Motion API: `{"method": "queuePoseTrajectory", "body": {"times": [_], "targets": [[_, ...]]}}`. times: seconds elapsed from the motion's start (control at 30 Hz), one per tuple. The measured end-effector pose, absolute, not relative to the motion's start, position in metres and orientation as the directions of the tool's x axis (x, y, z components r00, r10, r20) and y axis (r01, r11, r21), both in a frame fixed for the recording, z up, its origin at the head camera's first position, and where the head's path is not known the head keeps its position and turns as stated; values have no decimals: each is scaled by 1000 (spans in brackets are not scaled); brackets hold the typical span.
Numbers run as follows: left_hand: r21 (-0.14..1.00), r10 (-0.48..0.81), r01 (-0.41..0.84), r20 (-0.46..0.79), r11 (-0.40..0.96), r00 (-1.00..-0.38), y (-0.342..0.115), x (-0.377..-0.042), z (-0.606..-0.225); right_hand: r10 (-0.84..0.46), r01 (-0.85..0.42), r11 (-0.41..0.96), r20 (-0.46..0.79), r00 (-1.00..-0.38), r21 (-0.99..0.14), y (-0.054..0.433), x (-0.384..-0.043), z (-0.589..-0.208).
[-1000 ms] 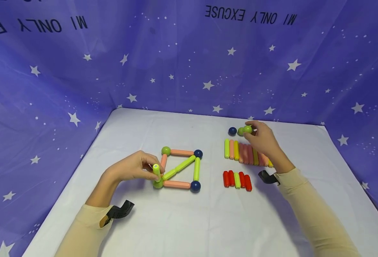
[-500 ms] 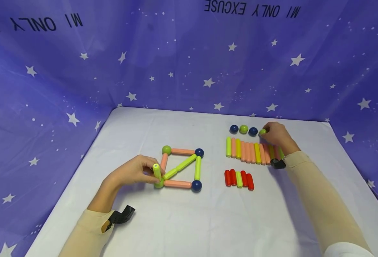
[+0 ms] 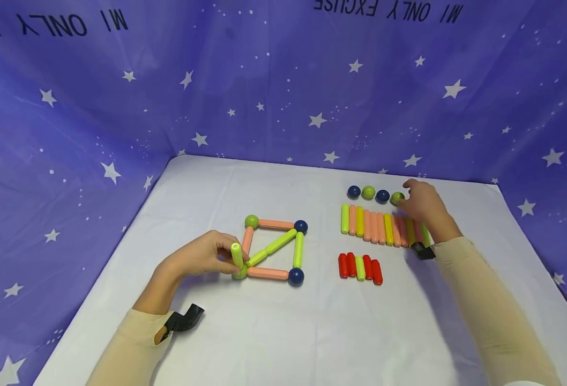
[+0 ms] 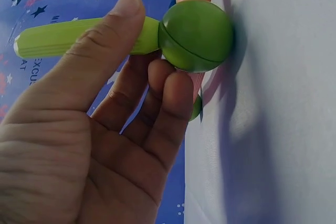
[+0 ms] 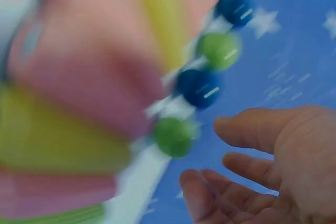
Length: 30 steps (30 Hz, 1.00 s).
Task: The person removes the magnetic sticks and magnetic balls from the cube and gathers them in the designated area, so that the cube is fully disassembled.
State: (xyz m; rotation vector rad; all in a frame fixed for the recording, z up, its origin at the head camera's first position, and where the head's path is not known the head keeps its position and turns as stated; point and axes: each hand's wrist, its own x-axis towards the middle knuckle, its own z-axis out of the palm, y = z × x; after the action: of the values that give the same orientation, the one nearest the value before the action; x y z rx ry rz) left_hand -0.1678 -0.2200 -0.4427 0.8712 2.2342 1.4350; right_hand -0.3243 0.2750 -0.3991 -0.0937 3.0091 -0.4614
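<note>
My left hand [image 3: 206,254] pinches a lime-green magnetic stick [image 3: 237,254] between thumb and fingers. The stick stands upright on a green ball [image 4: 197,35] at the near-left corner of a flat square frame. Pink sticks [image 3: 268,273] and a lime stick [image 3: 298,251] form its sides, with a blue ball [image 3: 296,276] and others at the corners. Two lime sticks [image 3: 271,247] run end to end as its diagonal. My right hand [image 3: 425,205], fingers spread and holding nothing, is beside a green ball [image 3: 396,198] at the right end of a ball row.
The row's other balls are a blue ball [image 3: 353,192], a green ball [image 3: 368,192] and a blue ball [image 3: 382,196]. In front lie several pink, yellow and lime sticks [image 3: 374,228] side by side. Nearer are short red sticks [image 3: 351,265] around a short lime one [image 3: 360,268].
My right hand has carried a green ball rightward, set it at the row's right end and let go, moving slightly away. My left hand keeps its pinch on the upright stick.
</note>
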Motion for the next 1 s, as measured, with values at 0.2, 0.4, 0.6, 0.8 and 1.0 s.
{"method": "queuePoseTrajectory", "body": {"times": [0.2,0.4,0.6,0.8,1.0], "targets": [[884,655,332,39,329,-754,-219,-168,-442,-272,-278,899,68,-960,-338,207,-276,-381],[877,659,349,50,331,-751,-214,-166,-442,-592,-571,696,101,-799,-435,122,-212,-383],[843,653,388,60,371,-755,-212,-162,-443,-818,-714,366,160,-552,-597,57,-163,-388],[823,661,411,59,391,-748,-212,-162,-444,-824,-774,254,289,-487,-579,24,-149,-401],[813,690,442,70,379,-721,-214,-166,-445,-812,-799,309,294,-504,-516,12,-151,-407]]}}
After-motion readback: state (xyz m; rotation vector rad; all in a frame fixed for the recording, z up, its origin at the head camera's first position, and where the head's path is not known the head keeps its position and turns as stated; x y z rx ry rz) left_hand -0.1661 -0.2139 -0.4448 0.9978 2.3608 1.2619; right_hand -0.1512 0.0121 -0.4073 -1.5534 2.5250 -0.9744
